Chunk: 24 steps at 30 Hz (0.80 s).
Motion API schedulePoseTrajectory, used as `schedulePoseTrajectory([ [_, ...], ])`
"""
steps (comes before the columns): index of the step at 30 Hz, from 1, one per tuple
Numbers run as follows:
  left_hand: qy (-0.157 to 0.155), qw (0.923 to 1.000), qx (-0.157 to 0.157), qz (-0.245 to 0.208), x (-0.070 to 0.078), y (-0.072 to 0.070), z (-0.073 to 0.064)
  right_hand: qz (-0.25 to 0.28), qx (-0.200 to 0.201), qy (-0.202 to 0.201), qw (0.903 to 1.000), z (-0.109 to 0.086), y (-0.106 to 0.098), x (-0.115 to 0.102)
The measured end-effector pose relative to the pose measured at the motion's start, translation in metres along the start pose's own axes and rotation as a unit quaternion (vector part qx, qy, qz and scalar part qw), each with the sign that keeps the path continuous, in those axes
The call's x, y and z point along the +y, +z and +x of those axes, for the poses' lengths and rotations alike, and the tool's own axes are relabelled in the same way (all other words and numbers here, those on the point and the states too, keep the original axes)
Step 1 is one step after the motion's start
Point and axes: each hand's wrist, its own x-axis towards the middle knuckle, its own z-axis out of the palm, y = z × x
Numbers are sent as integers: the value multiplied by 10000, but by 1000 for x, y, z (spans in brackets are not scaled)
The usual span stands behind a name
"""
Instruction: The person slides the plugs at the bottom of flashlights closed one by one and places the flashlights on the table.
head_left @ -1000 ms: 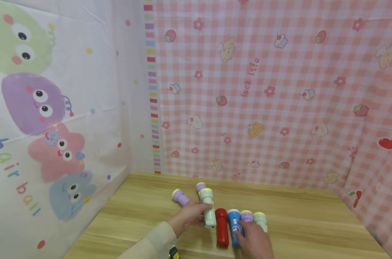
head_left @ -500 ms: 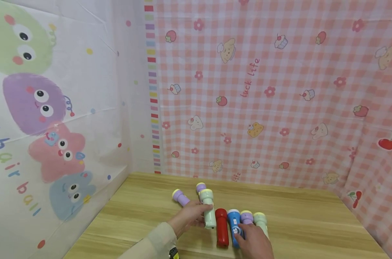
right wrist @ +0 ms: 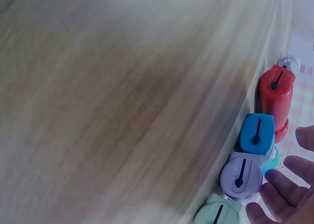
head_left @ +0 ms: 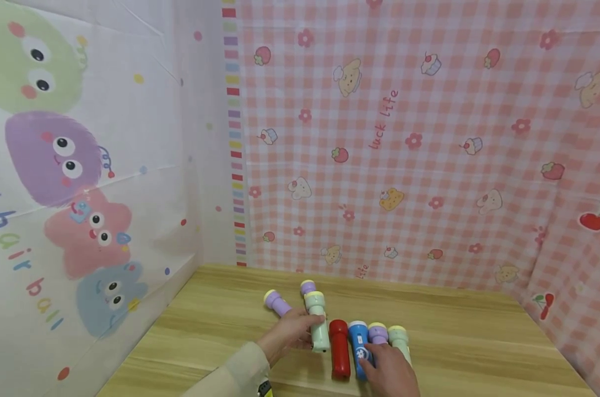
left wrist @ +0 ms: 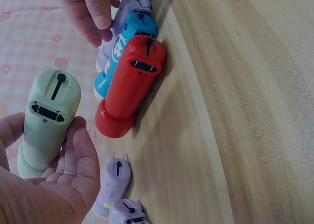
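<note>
My left hand (head_left: 291,332) holds a pale green flashlight (head_left: 320,335), its lens end pointing away from me. In the left wrist view, thumb and fingers lie on either side of that flashlight's body (left wrist: 46,118). To its right on the table are a red flashlight (head_left: 340,353), a blue one (head_left: 358,333), a purple one (head_left: 377,332) and another pale green one (head_left: 399,337), side by side. My right hand (head_left: 393,369) is over the purple and blue ones, fingers loosely spread in the right wrist view. Whether its fingertips touch them is unclear.
Two more purple flashlights lie farther back: one (head_left: 276,301) beyond my left hand, one (head_left: 307,286) partly behind the held green one. The wooden table (head_left: 458,342) meets a pink checked cloth (head_left: 428,220) at the back and a white patterned sheet (head_left: 156,231) at the left.
The green flashlight in my left hand has sunk slightly. The fingers of my right hand have shifted a little toward me; the flashlights on the table look unmoved.
</note>
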Motion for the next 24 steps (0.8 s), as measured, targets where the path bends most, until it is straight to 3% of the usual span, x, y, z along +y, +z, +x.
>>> schedulePoseTrajectory([
  [24,-10,10000,27,-12,-6,3,2,51,32,-59,10000,-2,0,4],
])
